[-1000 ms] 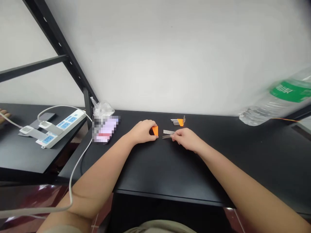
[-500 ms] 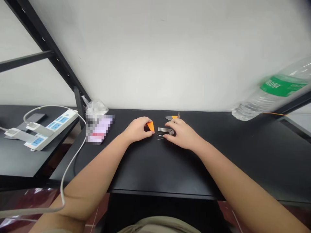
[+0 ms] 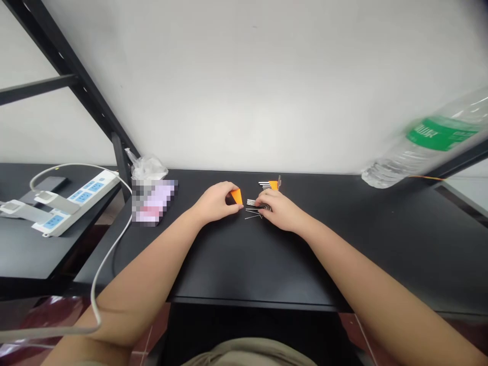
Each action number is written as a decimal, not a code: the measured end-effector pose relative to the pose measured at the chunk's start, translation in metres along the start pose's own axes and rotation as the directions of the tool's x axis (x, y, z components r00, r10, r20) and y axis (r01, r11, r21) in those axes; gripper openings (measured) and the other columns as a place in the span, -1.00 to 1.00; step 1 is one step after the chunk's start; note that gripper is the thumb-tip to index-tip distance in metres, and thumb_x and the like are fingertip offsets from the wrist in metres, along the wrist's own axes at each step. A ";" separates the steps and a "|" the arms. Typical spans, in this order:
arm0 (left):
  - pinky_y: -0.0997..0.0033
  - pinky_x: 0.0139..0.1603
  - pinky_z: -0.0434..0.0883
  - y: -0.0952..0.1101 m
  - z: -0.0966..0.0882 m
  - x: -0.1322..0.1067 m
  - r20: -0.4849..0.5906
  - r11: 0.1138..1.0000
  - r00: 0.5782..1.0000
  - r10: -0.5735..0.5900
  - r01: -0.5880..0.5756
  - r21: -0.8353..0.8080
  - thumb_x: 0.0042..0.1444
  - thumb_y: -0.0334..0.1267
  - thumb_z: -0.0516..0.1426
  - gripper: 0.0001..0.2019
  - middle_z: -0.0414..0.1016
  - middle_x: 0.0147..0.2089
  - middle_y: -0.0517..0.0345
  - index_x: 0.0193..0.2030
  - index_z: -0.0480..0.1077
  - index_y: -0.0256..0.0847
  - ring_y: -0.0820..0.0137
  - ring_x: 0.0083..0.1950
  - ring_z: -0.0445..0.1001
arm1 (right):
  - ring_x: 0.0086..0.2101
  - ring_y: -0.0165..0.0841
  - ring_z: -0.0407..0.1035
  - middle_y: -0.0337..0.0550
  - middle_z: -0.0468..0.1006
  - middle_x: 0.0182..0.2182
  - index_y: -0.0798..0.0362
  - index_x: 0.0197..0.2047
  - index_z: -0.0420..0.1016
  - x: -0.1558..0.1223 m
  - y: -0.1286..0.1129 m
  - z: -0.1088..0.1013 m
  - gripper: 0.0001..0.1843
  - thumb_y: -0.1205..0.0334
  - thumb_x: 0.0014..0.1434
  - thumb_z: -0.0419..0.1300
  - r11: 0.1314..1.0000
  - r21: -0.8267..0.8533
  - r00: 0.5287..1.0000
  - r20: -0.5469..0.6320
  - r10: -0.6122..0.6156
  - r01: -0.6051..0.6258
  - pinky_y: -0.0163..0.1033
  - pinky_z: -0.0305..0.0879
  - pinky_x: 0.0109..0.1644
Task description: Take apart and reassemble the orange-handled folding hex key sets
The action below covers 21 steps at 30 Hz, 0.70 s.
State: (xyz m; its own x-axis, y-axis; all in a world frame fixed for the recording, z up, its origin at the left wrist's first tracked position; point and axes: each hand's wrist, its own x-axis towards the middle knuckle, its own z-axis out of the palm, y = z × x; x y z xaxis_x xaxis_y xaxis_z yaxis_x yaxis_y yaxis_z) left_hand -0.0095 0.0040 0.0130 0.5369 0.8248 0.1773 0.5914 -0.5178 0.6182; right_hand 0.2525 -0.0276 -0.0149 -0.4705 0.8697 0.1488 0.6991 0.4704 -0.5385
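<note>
In the head view my left hand [image 3: 217, 204] pinches a small orange hex key holder [image 3: 237, 196] between thumb and fingers, just above the black table. To its right lie several silver L-shaped hex keys [image 3: 251, 202], side by side, with thinner ones below them. My right hand [image 3: 281, 209] rests over their bent ends, thumb and fingertips drawn together on a hex key; the exact contact is partly hidden. Behind that hand sits a second orange hex key holder [image 3: 273, 184] with several keys in it, its lower part covered by the fingers.
A phone-like object [image 3: 156, 202], blurred out, and a clear plastic bag [image 3: 148, 168] are on the left. A white power strip [image 3: 82, 201] with plugs lies farther left, its cable crossing near my left arm. At right lies a large bottle [image 3: 427, 140] with a green label.
My right hand's fingers have moved in and closed over the hex keys, covering more of their bends. My left hand keeps the orange holder in about the same place.
</note>
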 end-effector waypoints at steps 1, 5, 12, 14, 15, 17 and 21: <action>0.22 -0.04 0.49 0.000 0.000 0.000 -0.003 1.000 1.000 0.001 -0.001 -0.005 0.09 -0.10 0.30 -0.67 0.57 -0.04 0.10 -0.02 0.48 -0.13 0.25 -0.08 0.54 | -0.01 -0.18 0.38 -0.05 0.49 -0.04 -0.03 -0.09 0.54 0.001 0.002 0.001 -0.81 0.36 0.26 0.17 1.000 0.001 1.000 -0.007 0.001 -0.001 -0.02 0.36 0.12; 0.23 -0.04 0.49 0.000 0.001 0.000 -0.019 1.000 1.000 0.001 -0.002 -0.028 0.09 -0.12 0.30 -0.67 0.57 -0.05 0.10 -0.02 0.47 -0.14 0.27 -0.08 0.54 | -0.08 -0.22 0.40 -0.08 0.51 -0.10 -0.01 -0.15 0.54 0.002 0.006 -0.001 -0.88 0.31 0.28 0.17 1.000 0.016 1.000 -0.023 0.002 -0.002 -0.04 0.37 0.07; 0.22 -0.02 0.50 0.001 0.001 0.000 -0.013 0.999 1.000 -0.004 0.004 -0.032 0.08 -0.11 0.30 -0.65 0.57 -0.03 0.08 0.00 0.47 -0.14 0.24 -0.07 0.54 | -0.12 -0.21 0.40 -0.08 0.51 -0.11 0.00 -0.24 0.53 0.002 0.007 -0.003 -0.97 0.27 0.22 0.25 1.000 0.009 1.000 -0.001 -0.020 0.020 -0.06 0.37 0.01; 0.21 -0.02 0.50 0.001 0.000 -0.001 -0.014 1.000 1.000 -0.008 0.008 -0.030 0.08 -0.11 0.30 -0.65 0.57 -0.02 0.07 0.00 0.48 -0.15 0.24 -0.07 0.54 | -0.14 -0.23 0.40 -0.09 0.51 -0.15 0.00 -0.26 0.51 0.003 0.007 -0.001 -0.95 0.30 0.24 0.21 1.000 -0.002 0.999 -0.015 -0.031 0.031 -0.08 0.37 -0.01; 0.21 -0.02 0.50 0.001 0.000 -0.001 -0.013 1.000 1.000 -0.009 0.008 -0.028 0.09 -0.11 0.30 -0.65 0.57 -0.02 0.06 0.00 0.48 -0.15 0.24 -0.07 0.54 | -0.15 -0.23 0.40 -0.10 0.51 -0.18 0.01 -0.27 0.50 0.004 0.008 -0.001 -0.93 0.31 0.25 0.19 0.999 -0.010 0.999 -0.022 -0.034 0.034 -0.09 0.37 -0.02; 0.21 -0.03 0.50 0.001 0.000 -0.001 -0.012 1.000 1.000 -0.009 0.009 -0.023 0.09 -0.11 0.29 -0.66 0.56 -0.02 0.06 -0.01 0.48 -0.15 0.23 -0.06 0.54 | -0.17 -0.24 0.39 -0.11 0.50 -0.22 0.01 -0.28 0.48 0.005 0.008 -0.001 -0.91 0.33 0.26 0.16 0.999 -0.023 0.999 -0.034 -0.036 0.035 -0.11 0.36 -0.05; 0.23 -0.03 0.49 -0.001 0.002 0.000 -0.017 1.000 1.000 -0.011 0.011 -0.012 0.09 -0.09 0.29 -0.64 0.56 -0.03 0.09 0.01 0.47 -0.14 0.25 -0.07 0.53 | -0.21 -0.27 0.40 -0.13 0.51 -0.24 0.01 -0.27 0.48 0.006 0.007 -0.003 -0.90 0.33 0.29 0.15 0.999 -0.030 0.999 -0.039 -0.025 0.024 -0.14 0.34 -0.08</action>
State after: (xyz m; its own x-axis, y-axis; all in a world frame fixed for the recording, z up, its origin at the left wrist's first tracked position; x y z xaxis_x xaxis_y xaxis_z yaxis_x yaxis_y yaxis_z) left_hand -0.0092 0.0040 0.0109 0.5201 0.8343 0.1830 0.5902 -0.5058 0.6291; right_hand 0.2561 -0.0190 -0.0154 -0.4665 0.8629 0.1944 0.7034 0.4951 -0.5100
